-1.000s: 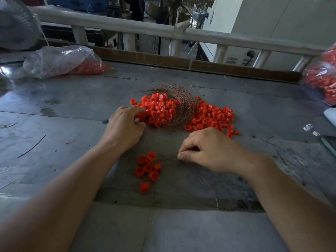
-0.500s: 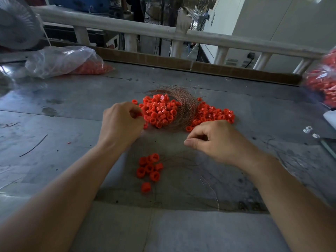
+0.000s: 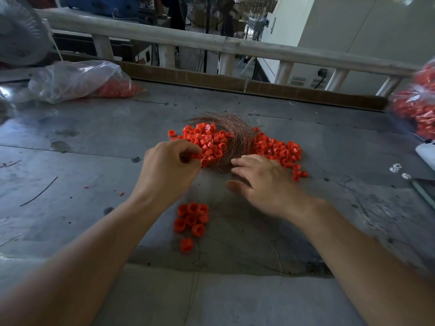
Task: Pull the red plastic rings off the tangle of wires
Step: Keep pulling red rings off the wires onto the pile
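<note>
My left hand pinches a red plastic ring at the heap's near edge. The tangle of wires lies just beyond my right hand, whose fingers are spread over its nearest strands. A hard tug could drag the whole tangle and scatter the freed rings between my wrists. Half a second ago my right hand was curled and farther back.
</note>
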Available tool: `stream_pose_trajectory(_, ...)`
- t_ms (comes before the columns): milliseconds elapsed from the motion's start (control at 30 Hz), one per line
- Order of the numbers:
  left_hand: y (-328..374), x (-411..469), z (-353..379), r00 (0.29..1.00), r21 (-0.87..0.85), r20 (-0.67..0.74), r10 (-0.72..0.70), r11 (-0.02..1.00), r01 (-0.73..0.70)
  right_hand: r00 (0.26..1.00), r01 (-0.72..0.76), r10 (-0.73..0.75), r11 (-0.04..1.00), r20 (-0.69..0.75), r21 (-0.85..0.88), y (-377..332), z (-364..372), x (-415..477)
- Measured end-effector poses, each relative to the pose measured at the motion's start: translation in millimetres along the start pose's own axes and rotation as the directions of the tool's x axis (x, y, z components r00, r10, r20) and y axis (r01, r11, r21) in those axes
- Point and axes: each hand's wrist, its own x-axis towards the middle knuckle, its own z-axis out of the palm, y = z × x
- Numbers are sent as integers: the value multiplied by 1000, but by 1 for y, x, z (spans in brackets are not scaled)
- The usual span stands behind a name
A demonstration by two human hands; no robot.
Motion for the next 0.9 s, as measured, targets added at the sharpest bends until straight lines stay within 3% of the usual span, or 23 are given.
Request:
stream_pose_trajectory(367,3,-6,-2,998,-41,47,47,998,-46,941,77,-40,992,-336,98,1,-12,-6)
stream_pose_trajectory(533,4,-7,-3,996,-36,62,58,998,-56,914,14,66,981,-399,194,6,-14,-4)
stream_pose_trajectory(767,4,-8,-4,995,-30,85,59,998,-57,783,-13,208,948,-587,318,7,-20,-7)
stream_pose_trajectory(900,4,-9,-3,994,-37,94,62,998,-59,786,5,221,931,-577,364,8,-20,-8)
